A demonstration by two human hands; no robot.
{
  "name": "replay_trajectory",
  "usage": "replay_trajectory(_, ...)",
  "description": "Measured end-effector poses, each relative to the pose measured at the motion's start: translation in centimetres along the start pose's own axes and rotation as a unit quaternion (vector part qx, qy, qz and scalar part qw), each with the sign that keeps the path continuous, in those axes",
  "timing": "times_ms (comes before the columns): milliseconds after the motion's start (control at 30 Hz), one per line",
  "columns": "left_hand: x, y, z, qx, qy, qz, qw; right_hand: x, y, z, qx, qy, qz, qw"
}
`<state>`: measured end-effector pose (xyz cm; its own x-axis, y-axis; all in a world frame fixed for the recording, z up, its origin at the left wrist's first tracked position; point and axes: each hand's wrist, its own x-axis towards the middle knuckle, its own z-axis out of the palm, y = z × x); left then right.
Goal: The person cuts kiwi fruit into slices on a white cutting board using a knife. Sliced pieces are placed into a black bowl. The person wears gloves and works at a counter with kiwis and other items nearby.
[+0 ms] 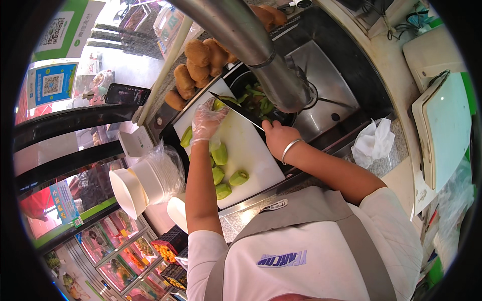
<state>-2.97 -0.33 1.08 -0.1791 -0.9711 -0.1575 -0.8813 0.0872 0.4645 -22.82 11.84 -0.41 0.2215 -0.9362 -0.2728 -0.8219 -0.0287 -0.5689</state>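
My left hand (208, 123), in a clear plastic glove, grips a green kiwifruit (218, 105) near the far end of a white cutting board (256, 165). A knife (238, 108) is held in my bare right hand (279, 138), its handle hidden by the fist. The blade points to the far left, its tip close beside the gripped fruit. Several peeled kiwifruit (219, 153) lie on the board, to the left and nearer my body. Beyond the blade, a dark container (241, 81) holds green and brown peelings.
Brown unpeeled kiwifruit (187, 77) are heaped beyond the board. A thick metal pipe (241, 34) hangs over the steel sink (327, 75). Stacked white containers (150, 175) stand left, below a phone (127, 95). Crumpled white tissue (373, 142) lies right, near a scale (444, 128).
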Motion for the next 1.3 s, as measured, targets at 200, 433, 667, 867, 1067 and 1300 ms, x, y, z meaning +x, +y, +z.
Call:
replay_trajectory(200,0.1,0.7,-0.3,-0.039,-0.021,-0.012,0.999,-0.2,0.0,-0.4,0.017,-0.046,0.027,0.998)
replay_trajectory(433,0.1,-0.2,0.2,-0.091,-0.027,-0.001,0.995,-0.2,0.0,-1.8,0.072,-0.14,0.056,0.986)
replay_trajectory(667,0.3,-0.2,0.3,-0.131,-0.042,0.01,0.99,0.0,1.2,-0.4,0.151,-0.127,0.047,0.979)
replay_trajectory(867,0.9,-2.0,0.7,-0.136,-0.047,0.037,0.989,0.8,3.0,1.1,0.259,-0.138,0.047,0.955)
replay_trajectory(1067,0.5,-0.5,0.2,-0.149,-0.055,-0.003,0.987,0.9,4.2,0.4,0.436,-0.207,0.123,0.867)
replay_trajectory(1300,-0.1,-0.9,0.3,-0.302,-0.073,-0.052,0.949,1.0,4.2,0.2,0.445,-0.21,0.124,0.862)
